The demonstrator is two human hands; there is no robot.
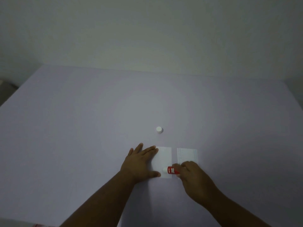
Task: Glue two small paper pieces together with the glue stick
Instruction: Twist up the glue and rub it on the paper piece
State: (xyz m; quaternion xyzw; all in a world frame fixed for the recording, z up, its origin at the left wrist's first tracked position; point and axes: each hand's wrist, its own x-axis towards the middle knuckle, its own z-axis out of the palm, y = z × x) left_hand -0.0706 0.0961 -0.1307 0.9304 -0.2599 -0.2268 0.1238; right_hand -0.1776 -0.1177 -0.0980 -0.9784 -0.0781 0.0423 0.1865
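While the left hand (139, 161) lies flat on paper (164, 156), the right hand (191, 176) grips the glue stick (171, 170).

The place is a plain indoor room, though whether home, office or studio cannot be told. A broad table (82, 128) covered in smooth pale lilac fills most of the view, its far edge meeting a bare, unmarked off-white wall (147, 30). The light is dim and even. At the table's left edge a strip of darker floor (6, 89) shows. No furniture, signs or fittings in sight mark the room's use.
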